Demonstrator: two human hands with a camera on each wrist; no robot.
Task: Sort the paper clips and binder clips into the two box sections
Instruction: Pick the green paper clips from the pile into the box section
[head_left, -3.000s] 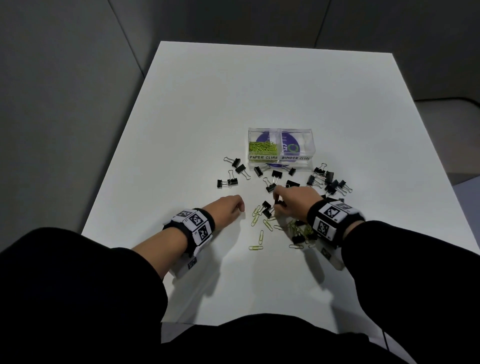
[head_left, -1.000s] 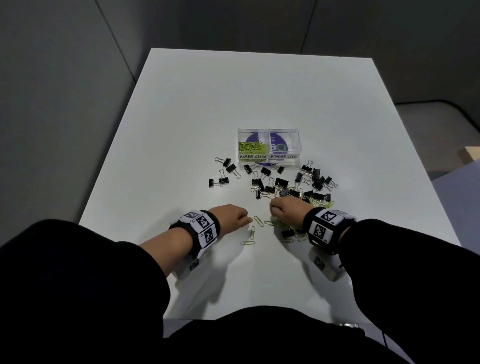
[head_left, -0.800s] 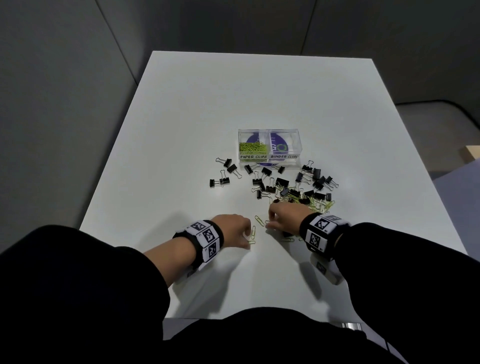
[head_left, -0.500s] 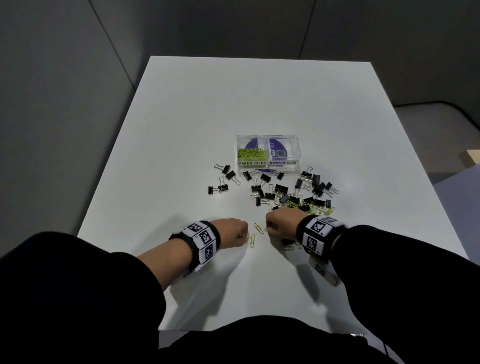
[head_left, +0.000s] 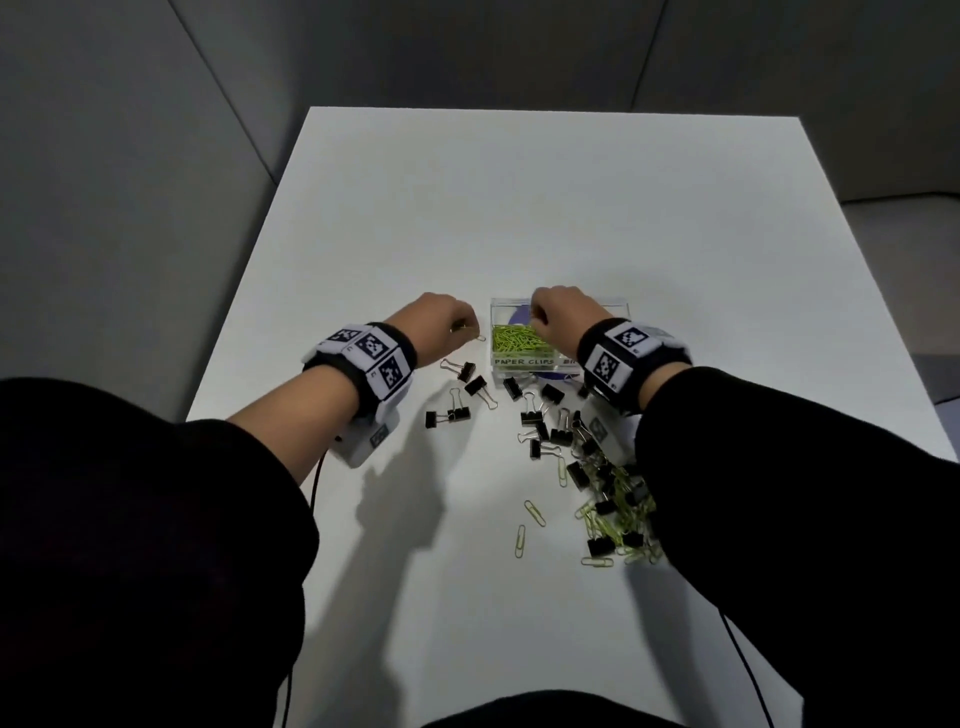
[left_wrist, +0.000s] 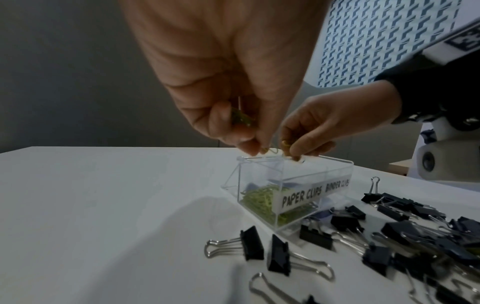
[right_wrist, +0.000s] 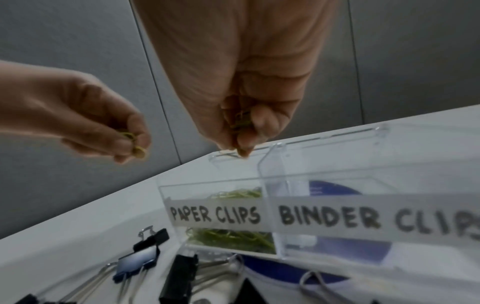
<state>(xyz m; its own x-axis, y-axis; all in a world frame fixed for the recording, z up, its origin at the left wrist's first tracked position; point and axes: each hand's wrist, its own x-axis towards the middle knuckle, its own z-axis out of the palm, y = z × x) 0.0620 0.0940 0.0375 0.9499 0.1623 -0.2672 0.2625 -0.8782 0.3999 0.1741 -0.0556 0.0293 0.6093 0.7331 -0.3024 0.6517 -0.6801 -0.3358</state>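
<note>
Box: we find the clear two-section box (head_left: 519, 361) on the white table (head_left: 519, 208), labelled PAPER CLIPS on the left section and BINDER CLIPS on the right.
Paper clips in box: a heap of green paper clips (head_left: 514, 338) lies in the left section; in the right-wrist view we see no clips in the visible part of the right section.
Right hand: the right hand (head_left: 561, 312) hangs over the left section, fingers curled, pinching green paper clips (right_wrist: 240, 120).
Left hand: the left hand (head_left: 441, 319) is just left of the box, above the table, pinching green paper clips (left_wrist: 241, 119), one of them sticking out toward the box rim.
Surroundings: black binder clips (head_left: 550, 426) lie scattered in front of the box; a mixed pile of binder clips and loose paper clips (head_left: 613, 509) lies nearer us on the right, partly hidden by the right sleeve (head_left: 779, 493).
View difference: only the wrist views show the clips inside each hand; the head view shows the hands' backs.
Change: half a second ago both hands were low on the table by the loose clips; now both are up at the box.
</note>
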